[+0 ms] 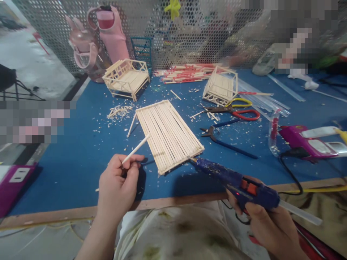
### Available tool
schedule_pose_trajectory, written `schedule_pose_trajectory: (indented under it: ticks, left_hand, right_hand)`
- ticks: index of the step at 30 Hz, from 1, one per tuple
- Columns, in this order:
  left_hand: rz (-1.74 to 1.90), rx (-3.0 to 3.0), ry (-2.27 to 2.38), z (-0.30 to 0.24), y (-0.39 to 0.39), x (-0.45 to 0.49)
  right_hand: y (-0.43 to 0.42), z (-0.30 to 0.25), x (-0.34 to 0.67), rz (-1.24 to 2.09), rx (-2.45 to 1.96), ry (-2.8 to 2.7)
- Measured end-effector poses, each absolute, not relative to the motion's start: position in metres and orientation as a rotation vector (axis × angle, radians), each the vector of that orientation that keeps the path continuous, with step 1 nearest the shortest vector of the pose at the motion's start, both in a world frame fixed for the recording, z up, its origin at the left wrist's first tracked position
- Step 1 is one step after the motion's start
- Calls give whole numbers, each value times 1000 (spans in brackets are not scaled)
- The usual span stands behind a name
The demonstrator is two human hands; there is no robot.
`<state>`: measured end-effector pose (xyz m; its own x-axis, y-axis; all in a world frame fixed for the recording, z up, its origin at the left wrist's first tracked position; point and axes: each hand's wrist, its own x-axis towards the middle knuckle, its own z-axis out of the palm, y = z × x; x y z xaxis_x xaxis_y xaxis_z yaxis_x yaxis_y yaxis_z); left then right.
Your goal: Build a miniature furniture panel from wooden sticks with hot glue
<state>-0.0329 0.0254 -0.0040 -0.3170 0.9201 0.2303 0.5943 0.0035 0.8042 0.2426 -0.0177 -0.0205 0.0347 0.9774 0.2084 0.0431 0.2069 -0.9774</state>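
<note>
Pinched in my left hand (pixel 120 177) is a thin wooden stick (pixel 136 148), its upper end near the left edge of a panel of sticks (pixel 170 133). The panel lies at a slant on the blue table, framed by crosswise sticks at both ends, with a short stick leg (pixel 131 125) at its far left corner. My right hand (pixel 267 220) is wrapped round a blue glue gun (pixel 235 178) with an orange trigger and a clear glue stick at its back. The gun's nozzle is at the panel's near edge; whether it touches I cannot tell.
Behind stand two small stick-built chairs (pixel 127 79) and a pile of red-tipped sticks (pixel 187 73). Red-and-yellow-handled scissors (pixel 241 110), blue nippers (pixel 230 146) and a purple device (pixel 303 141) lie right. Pink bottles (pixel 112 36) stand by the mesh screen. Wood scraps litter the blue table (pixel 78 169).
</note>
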Motion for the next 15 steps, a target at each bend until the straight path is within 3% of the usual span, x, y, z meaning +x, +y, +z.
schedule_pose_trajectory:
  ticks: [15]
  left_hand:
    - [1237, 1529, 1928, -3, 25, -31]
  right_hand:
    - [-27, -26, 252, 1061, -1181, -1362]
